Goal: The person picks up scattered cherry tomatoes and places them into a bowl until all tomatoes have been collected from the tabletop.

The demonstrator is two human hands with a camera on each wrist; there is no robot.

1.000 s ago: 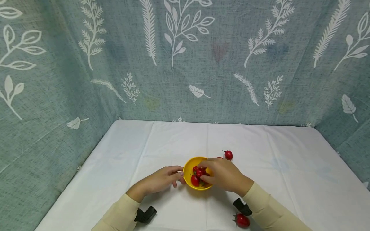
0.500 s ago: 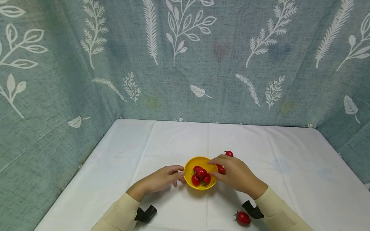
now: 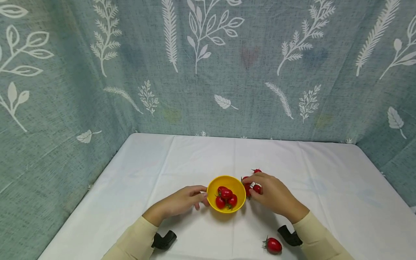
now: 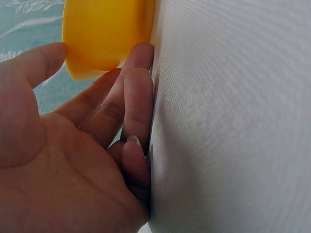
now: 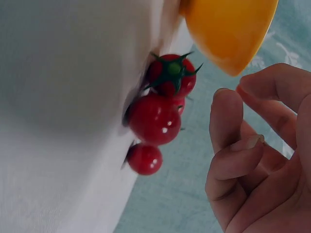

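A yellow bowl (image 3: 211, 202) stands on the white table with several cherry tomatoes (image 3: 226, 194) heaped inside. My left hand (image 3: 182, 202) rests against its left side; in the left wrist view the thumb touches one edge of the bowl (image 4: 109, 34) and the fingers lie along the lower side and the table. Just right of the bowl, my right hand (image 3: 274, 195) hovers with loosely bent fingers and nothing between them. Beneath and beside those fingers lie several more cherry tomatoes (image 5: 155, 120), partly covered by the hand in the head view.
One lone cherry tomato (image 3: 273, 245) lies near the front, by the right sleeve. A black curved piece (image 3: 164, 241) shows at the left sleeve, and a similar black piece (image 3: 289, 236) at the right. Patterned curtains (image 3: 208, 72) surround the white tablecloth (image 3: 182, 155).
My right hand has left the bowl's inside and moved right, over the loose tomatoes beside it. The tomatoes in the bowl are now uncovered. The left hand has stayed at the bowl.
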